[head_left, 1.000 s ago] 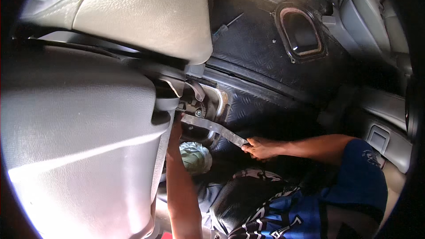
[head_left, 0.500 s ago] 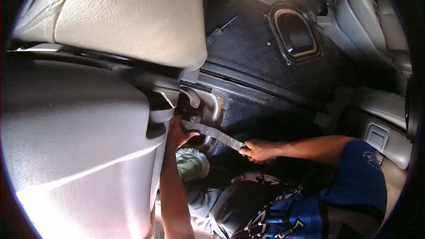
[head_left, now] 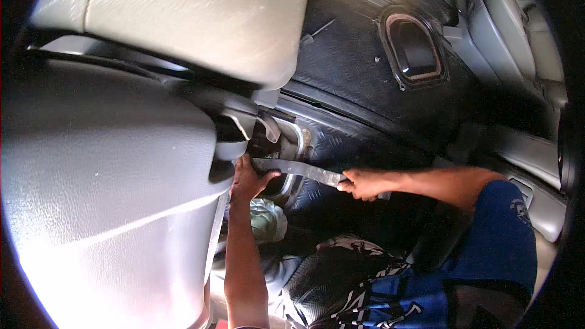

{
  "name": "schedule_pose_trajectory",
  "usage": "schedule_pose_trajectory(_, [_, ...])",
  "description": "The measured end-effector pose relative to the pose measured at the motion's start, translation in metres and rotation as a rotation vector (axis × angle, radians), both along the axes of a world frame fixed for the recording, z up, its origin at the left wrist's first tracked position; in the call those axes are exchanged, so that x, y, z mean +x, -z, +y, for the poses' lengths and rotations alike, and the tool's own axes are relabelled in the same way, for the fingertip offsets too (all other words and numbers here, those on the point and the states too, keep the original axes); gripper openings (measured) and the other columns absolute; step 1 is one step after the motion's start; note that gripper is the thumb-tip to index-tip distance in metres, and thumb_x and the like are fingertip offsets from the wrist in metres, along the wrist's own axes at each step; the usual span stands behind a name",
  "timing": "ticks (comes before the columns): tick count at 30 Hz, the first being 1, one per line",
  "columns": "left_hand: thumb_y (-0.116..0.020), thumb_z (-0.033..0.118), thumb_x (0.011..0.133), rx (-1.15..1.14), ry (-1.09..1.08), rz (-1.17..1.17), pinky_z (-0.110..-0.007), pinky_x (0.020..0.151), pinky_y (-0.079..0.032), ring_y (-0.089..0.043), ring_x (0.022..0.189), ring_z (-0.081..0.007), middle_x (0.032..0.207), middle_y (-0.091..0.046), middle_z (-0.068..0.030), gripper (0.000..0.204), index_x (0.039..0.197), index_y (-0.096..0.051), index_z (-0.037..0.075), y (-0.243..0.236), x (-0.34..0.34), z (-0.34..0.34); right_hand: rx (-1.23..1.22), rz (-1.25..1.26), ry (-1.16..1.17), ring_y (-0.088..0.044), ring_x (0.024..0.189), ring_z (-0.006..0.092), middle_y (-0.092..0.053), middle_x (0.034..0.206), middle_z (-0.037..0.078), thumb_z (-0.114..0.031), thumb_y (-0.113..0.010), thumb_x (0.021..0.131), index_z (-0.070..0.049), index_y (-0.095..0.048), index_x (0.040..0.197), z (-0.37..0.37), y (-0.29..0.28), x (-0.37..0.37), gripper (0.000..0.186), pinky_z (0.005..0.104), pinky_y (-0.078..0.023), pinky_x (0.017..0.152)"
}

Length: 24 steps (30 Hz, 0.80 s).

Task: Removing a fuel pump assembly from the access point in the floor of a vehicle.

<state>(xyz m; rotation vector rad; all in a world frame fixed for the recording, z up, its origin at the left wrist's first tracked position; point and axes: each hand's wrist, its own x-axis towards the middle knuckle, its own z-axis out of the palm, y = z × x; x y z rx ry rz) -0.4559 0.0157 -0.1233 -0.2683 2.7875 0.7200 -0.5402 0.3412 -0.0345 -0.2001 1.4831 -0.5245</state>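
The left hand [head_left: 248, 178] reached up from the six o'clock edge, its forearm running almost straight toward the centre, and its fingers were curled around the near end of a long flat metal tool [head_left: 301, 169], pressing that end against the seat bracket [head_left: 286, 143] where the grey seat's base met the floor. The right hand [head_left: 362, 183] came in from four o'clock, its arm in a blue sleeve [head_left: 503, 237], and was closed in a fist around the other end of the same tool, so the bar lay level between the two hands, just right of centre. The tool's left end sat at the dark gap under the seat, touching or just beside the shiny metal rail; which of the two could not be told. A large grey car seat [head_left: 103, 195] filled the whole nine o'clock half, and a second pale cushion [head_left: 201, 12] spread across eleven to twelve o'clock. The black ribbed floor mat [head_left: 365, 67] lay at one o'clock, with an oval dark opening [head_left: 415, 49] set in it. A crumpled pale green cloth [head_left: 268, 219] lay just below the left hand, and patterned blue and black clothing [head_left: 365, 298] showed at five o'clock.
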Motion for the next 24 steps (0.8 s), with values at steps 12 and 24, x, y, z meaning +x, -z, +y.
schedule_pose_trajectory(12, [-0.071, 0.08, 0.066, -0.256, -0.251, 0.025, -0.051, 0.094, -0.049, -0.06, 0.114, -0.045, 0.126, -0.059, -0.0262, 0.112, 0.133, -0.046, -0.005, -0.012, -0.005, 0.032, 0.103, 0.01, -0.296, -0.048, 0.053, 0.0077, -0.05, 0.071, 0.0, -0.036, -0.051, 0.106, -0.006, -0.051, 0.104, -0.029, -0.015, -0.132, 0.031, 0.0259, -0.042, 0.043])
schedule_pose_trajectory(24, [-0.057, 0.029, 0.093, -0.484, -0.175, 0.078, -0.059, 0.108, -0.038, -0.053, 0.124, -0.0455, 0.129, -0.059, -0.0286, 0.052, 0.133, -0.055, -0.005, 0.011, 0.084, 0.024, 0.109, -0.136, -0.245, -0.044, 0.051, 0.006, -0.047, 0.069, -0.001, -0.035, -0.051, 0.107, -0.007, -0.049, 0.094, -0.029, -0.007, -0.146, 0.032, 0.0249, -0.039, 0.042])
